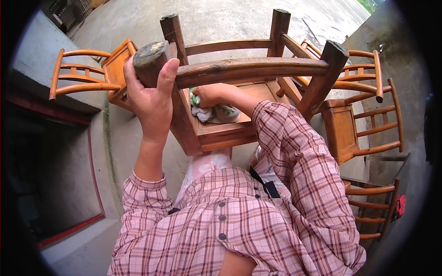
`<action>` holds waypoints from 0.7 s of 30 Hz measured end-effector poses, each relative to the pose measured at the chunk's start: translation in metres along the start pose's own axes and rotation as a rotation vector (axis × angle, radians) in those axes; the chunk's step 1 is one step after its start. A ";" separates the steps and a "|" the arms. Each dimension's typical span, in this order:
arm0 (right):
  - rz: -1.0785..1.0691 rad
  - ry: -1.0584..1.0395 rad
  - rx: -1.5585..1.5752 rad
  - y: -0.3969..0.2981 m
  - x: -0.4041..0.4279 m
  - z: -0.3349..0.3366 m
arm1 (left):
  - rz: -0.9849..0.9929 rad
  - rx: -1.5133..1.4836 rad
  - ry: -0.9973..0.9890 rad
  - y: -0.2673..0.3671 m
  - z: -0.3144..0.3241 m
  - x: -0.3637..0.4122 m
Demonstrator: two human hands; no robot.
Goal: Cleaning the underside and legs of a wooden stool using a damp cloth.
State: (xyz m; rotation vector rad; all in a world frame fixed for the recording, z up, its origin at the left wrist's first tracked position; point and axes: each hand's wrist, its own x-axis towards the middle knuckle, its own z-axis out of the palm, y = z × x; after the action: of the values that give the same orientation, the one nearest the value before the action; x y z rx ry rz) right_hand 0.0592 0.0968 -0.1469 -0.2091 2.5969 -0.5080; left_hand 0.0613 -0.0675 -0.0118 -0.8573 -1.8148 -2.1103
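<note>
A wooden chair (252, 69) is turned over before me, its legs pointing up and away. My left hand (152, 89) grips the end of its near left leg (150, 57), thumb on the inner side. Between the legs, my right hand (210, 95) holds a bunched white and green cloth (224, 114) against the underside of the seat (266, 91). Part of the cloth lies on the wood beneath my wrist. The right fingertips are partly hidden in its folds.
One orange wooden chair (114, 74) stands at the left beside the wall. Several more are at the right, one with its seat (340, 131) close to the chair's right leg. A red-framed doorway (93, 172) is at lower left. Concrete floor (221, 20) extends beyond the legs.
</note>
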 end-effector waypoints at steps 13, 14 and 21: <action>-0.306 0.698 0.753 0.000 -0.031 -0.046 | -0.077 -0.124 0.028 -0.007 0.004 0.005; -0.395 0.744 0.675 -0.017 -0.012 -0.031 | -0.055 -0.059 0.017 -0.010 0.002 0.005; -0.143 0.719 0.658 -0.048 0.005 -0.035 | -0.084 -0.072 0.049 -0.001 0.012 0.009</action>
State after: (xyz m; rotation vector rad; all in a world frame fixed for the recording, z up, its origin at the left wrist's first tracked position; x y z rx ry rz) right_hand 0.0405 0.0625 -0.1018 0.0254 2.8819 -1.7059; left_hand 0.0575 -0.0543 -0.0067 -0.7517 -1.7894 -2.2405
